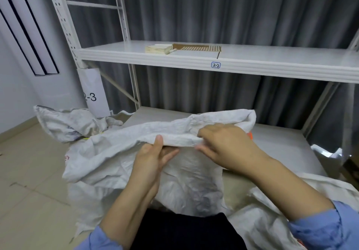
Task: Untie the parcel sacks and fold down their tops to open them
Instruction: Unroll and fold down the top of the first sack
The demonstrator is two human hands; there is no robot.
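Observation:
A large white woven parcel sack stands in front of me, its mouth open and its rim partly rolled into a thick band. My left hand pinches the near rim, thumb on top and fingers underneath inside the sack. My right hand grips the same rolled rim a little to the right, fingers curled over the fold. A second crumpled white sack lies behind to the left on the floor. Another sack lies at the lower right beside my arm.
A white metal rack stands behind the sacks, with a shelf labelled 2-2 carrying a small stack of paper pads. A paper sign marked 2-3 hangs on the rack's left post. Grey curtains hang behind. Beige tiled floor spreads to the left.

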